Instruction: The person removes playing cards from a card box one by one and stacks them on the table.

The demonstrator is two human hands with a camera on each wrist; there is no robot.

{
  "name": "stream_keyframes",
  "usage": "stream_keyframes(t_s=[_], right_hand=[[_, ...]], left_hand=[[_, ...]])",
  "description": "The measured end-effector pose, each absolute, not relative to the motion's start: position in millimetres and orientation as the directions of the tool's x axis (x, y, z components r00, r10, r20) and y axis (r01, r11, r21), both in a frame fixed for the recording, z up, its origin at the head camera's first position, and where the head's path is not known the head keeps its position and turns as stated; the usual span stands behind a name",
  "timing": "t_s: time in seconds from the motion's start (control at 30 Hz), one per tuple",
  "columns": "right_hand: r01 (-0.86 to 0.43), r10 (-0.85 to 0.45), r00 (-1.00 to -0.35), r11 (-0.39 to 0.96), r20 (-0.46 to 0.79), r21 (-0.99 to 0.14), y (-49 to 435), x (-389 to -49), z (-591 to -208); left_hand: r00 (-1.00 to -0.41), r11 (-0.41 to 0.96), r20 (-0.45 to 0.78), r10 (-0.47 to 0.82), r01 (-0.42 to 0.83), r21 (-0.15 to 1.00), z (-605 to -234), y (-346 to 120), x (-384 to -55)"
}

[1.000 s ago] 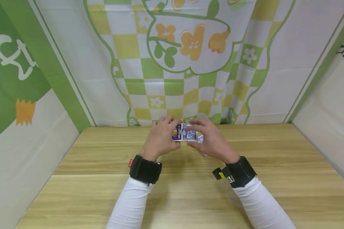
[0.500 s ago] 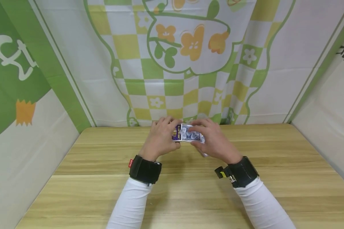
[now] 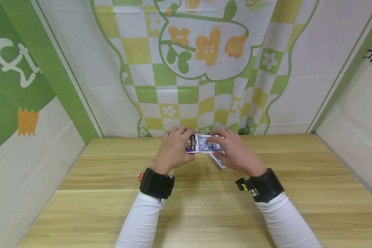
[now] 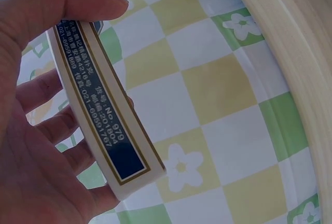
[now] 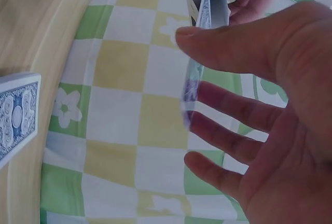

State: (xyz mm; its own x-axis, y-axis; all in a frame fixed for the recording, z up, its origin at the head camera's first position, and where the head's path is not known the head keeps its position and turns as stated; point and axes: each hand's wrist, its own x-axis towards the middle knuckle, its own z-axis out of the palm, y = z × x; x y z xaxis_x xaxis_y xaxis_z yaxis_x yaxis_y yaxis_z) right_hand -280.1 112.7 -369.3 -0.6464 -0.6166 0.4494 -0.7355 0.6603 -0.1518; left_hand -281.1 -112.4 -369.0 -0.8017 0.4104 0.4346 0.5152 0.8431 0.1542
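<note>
While hands (image 3: 174, 148) pinch box (image 3: 190, 144) and card (image 3: 202, 146), the right (image 3: 238, 152) partly hides a deck (image 3: 218, 160) on the table (image 3: 204, 213).

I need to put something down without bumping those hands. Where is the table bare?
The table is bare left of the left sleeve, right of the right sleeve, and between them. The back middle is crowded: the left hand grips the card box, the right hand holds cards, and a deck lies close by.

Card box (image 3: 190, 144): purple-and-gold face, navy lettered side, mouth open; gripped in left hand (image 3: 173, 150).
Blue-backed card (image 3: 203, 143): partway in box mouth, right hand (image 3: 237, 151) pinching it.
Card stack (image 5: 18, 117): blue-backed, flat on table (image 3: 198, 203).
</note>
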Motion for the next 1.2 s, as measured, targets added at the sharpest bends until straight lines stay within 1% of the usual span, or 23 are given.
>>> stream_keyframes(t_s=[0.2, 0.4, 0.53, 0.67, 0.9, 1.03, 1.2], right_hand=[[-0.73, -0.605, -0.667, 0.649, 0.436, -0.214, 120.7, -280.6, -364.9], [-0.67, -0.558, -0.734, 0.689, 0.387, -0.276, 131.0, -280.7, -358.8], [-0.633, -0.523, -0.765, 0.718, 0.375, -0.29, 135.9, -281.7, -356.4], [-0.6, -0.47, -0.783, 0.744, 0.407, -0.294, 140.0, -283.5, -357.0], [-0.566, -0.422, -0.791, 0.779, 0.444, -0.269, 141.7, -287.6, -361.7], [-0.54, -0.405, -0.804, 0.803, 0.435, -0.252, 140.6, -290.7, -365.9], [-0.499, -0.385, -0.838, 0.828, 0.388, -0.256, 137.8, -294.3, -371.8]], left_hand=[[-0.802, 0.846, 0.437, 0.408, 0.512, 0.149, -369.5, -111.9, -281.2], [-0.799, 0.843, 0.437, 0.413, 0.517, 0.149, -369.6, -110.9, -281.2], [-0.805, 0.846, 0.431, 0.407, 0.51, 0.154, -369.7, -110.9, -281.0], [-0.809, 0.849, 0.424, 0.407, 0.507, 0.152, -369.2, -110.6, -281.2], [-0.809, 0.848, 0.42, 0.411, 0.509, 0.15, -368.8, -111.2, -281.0], [-0.806, 0.846, 0.424, 0.412, 0.511, 0.15, -369.0, -111.3, -281.0], [-0.805, 0.845, 0.426, 0.412, 0.513, 0.152, -368.9, -111.2, -280.8]])
